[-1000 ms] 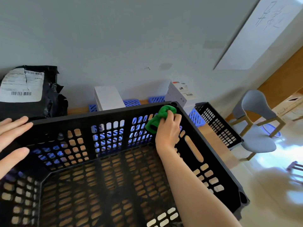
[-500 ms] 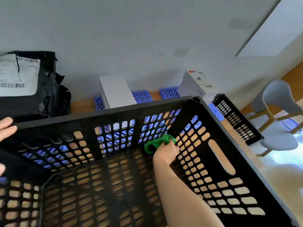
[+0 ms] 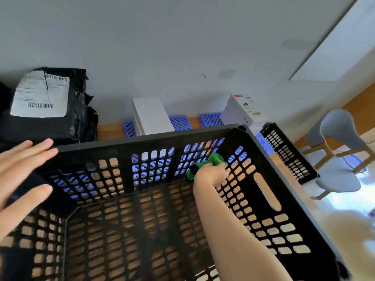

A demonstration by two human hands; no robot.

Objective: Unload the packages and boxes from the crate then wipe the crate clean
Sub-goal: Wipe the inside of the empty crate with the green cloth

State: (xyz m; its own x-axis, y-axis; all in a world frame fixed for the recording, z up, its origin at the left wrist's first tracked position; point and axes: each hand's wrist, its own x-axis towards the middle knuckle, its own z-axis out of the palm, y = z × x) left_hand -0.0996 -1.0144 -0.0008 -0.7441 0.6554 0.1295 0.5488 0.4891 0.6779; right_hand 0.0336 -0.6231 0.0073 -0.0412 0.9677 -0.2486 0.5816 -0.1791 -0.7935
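Matt black plastic, fuzzy green cloth, glossy crinkled film.
The crate (image 3: 142, 142) is matt black moulded plastic, its walls and floor pierced by slots. The cloth (image 3: 215, 159) at two o'clock inside it looks soft and fuzzy. At ten o'clock the package (image 3: 81, 118) is glossy, wrinkled black plastic film bearing a creased paper label (image 3: 38, 96). At twelve o'clock a smooth white box (image 3: 151, 116) stands on a bright blue plastic lattice (image 3: 179, 122) over a wooden tabletop (image 3: 109, 130).
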